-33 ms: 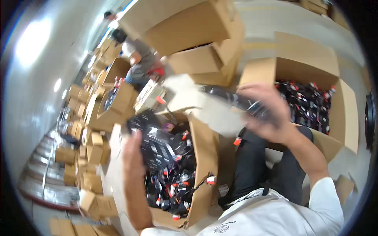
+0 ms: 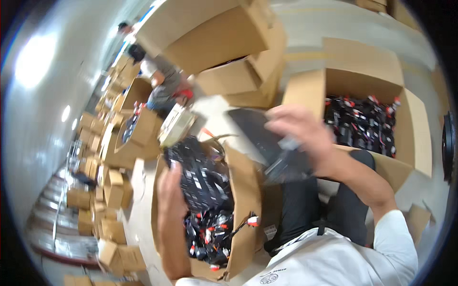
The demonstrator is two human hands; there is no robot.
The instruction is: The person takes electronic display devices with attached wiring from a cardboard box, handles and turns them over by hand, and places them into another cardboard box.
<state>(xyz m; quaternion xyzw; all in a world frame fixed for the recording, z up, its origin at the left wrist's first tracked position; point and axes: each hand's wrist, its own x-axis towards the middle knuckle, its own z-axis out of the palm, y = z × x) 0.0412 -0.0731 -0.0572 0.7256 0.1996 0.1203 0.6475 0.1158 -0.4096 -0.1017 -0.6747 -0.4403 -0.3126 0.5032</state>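
My left hand (image 2: 171, 198) grips the left edge of a black, shiny, flat item (image 2: 199, 178) with pale reflections, perhaps wrapped in plastic. That item is tilted over an open cardboard box (image 2: 244, 190) full of black pieces (image 2: 210, 238) with red and white connector ends. My right hand (image 2: 303, 136) is raised above my knees, closed around a dark flat panel (image 2: 253, 131). Clear, crinkled film (image 2: 286, 164) hangs at the panel's lower end. Motion blurs the right fingers, and the exact kind of both items cannot be made out.
On the right stands an open box (image 2: 415, 138) packed with similar black pieces (image 2: 360, 126). A large open carton (image 2: 229, 78) is ahead. At far left, a person (image 2: 162, 81) bends near stacked cartons (image 2: 114, 190). A cable (image 2: 243, 224) sticks out over the near box's edge.
The dark panel in my right hand has turned, showing its broad face, and the hand has shifted slightly left. My left hand and its black item have moved slightly right and down.
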